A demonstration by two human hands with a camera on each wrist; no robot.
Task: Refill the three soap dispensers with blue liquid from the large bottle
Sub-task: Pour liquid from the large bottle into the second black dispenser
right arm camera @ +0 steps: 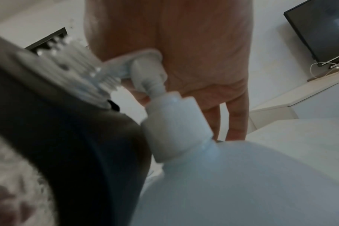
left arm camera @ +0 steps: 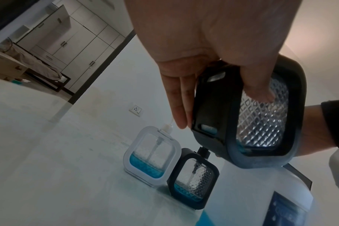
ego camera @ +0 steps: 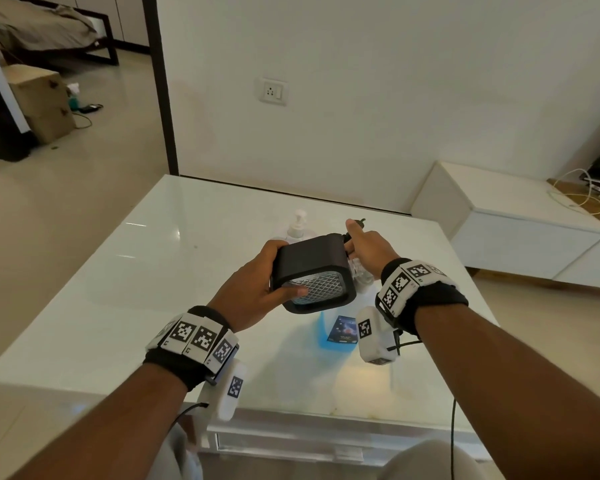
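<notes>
My left hand (ego camera: 282, 271) grips a black-framed square dispenser (ego camera: 314, 273) and holds it tilted above the table, thumb on its clear diamond-patterned face (left arm camera: 261, 122). Its bare clear neck (ego camera: 356, 269) points toward my right hand (ego camera: 357, 237), whose thumb is raised. I cannot tell what the right fingers hold. Under both hands stands the large bottle (ego camera: 326, 329) of blue liquid, its white pump (right arm camera: 159, 110) fitted. On the table behind stand a white-framed dispenser (left arm camera: 151, 156) and a second black one (left arm camera: 194, 180), each with a little blue liquid at the bottom.
The white glass table (ego camera: 153, 289) stands against a wall with a socket (ego camera: 272, 91). A low white cabinet (ego camera: 520, 230) with cables and a screen stands to the right. A doorway to a bedroom lies at the far left.
</notes>
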